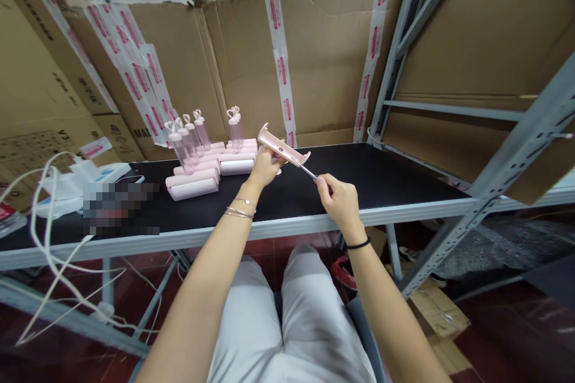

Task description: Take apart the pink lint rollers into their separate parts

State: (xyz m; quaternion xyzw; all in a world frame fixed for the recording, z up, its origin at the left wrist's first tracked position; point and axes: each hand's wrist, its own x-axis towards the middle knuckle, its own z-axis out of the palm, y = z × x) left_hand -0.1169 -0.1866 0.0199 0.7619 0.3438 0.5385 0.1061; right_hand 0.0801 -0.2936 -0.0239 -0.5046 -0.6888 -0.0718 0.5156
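Note:
A pink bracket [284, 147] with upturned ends is raised above the black tabletop. My left hand [265, 167] is closed around its underside, the fingers partly hidden behind it. A thin shiny metal rod [308, 170] runs from the lower side of the bracket into my right hand [336, 194], which is closed on it. Whether the rod is fixed to the bracket or only touches it, I cannot tell. Left of my hands, several pink-and-white rolls [193, 187] lie in rows, with clear pink tubes [179, 149] with looped tops standing upright among them.
On the left, a white power strip [105, 173] with plugs and cables [54, 215] sits on the black tabletop [354, 176]. Taped cardboard [242, 60] walls the back. A metal shelf post [494, 155] rises at the right. A wooden box [438, 311] is on the floor.

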